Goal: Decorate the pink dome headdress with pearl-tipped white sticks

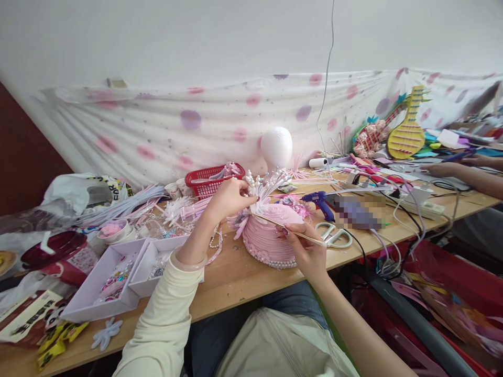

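A pink ribbed dome (267, 235) with a pearl-trimmed lower edge sits near the table's front edge. White and pearl sprays (271, 183) rise from its top. My left hand (231, 199) is closed at the sprays' left side, thumb and fingers pinching their base. My right hand (306, 251), right of the dome, has its fingers closed round a thin stick (310, 239), whose far end reaches the base of the sprays. White-handled scissors (338, 236) lie just beyond the right hand. A blue glue gun (320, 203) rests behind them.
A white foam head (276, 148) and red basket (214, 177) stand behind the dome. Lilac trays (106, 277) of beads are at left. Cables and a power strip (424, 208) lie at right, near another person's hands (442, 169). A yellow lute-shaped craft (406, 133) leans at the back.
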{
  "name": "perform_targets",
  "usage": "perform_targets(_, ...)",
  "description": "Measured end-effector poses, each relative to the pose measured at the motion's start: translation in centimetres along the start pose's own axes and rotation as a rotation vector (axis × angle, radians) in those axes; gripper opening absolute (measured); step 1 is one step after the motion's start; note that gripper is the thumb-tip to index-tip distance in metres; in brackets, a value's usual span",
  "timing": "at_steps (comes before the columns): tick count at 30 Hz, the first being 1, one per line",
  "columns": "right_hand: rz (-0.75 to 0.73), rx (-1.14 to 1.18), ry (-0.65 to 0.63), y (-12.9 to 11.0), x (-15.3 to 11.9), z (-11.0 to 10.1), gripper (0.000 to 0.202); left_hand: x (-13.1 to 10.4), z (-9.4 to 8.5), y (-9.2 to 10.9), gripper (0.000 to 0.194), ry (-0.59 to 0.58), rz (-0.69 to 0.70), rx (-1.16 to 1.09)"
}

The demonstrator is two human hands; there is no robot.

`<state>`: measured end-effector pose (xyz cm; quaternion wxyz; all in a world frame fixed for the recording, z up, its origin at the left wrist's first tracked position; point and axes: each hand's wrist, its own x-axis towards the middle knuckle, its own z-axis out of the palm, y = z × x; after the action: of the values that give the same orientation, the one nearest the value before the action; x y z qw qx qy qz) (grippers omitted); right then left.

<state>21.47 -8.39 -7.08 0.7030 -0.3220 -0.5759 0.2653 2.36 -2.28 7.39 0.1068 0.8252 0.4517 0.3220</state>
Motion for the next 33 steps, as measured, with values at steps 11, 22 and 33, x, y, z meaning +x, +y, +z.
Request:
perform_targets(11, -0.038, -0.041, -0.049, -0.2, -0.1, -0.3, 0.009, 0.1, 0.1, -0.1, 0.022, 0.014, 0.014, 0.019)
perform_targets(22, -0.021, -0.112, -0.046, 0.6, 0.4, -0.6, 0.01, 0.0, 0.1, -0.2, 0.021, 0.014, 0.008, 0.012)
perform_targets(33, -0.023, -0.058, -0.073, -0.7, 0.4, -0.5, 0.011, 0.1, 0.1, -0.1, 0.023, 0.003, 0.014, 0.017)
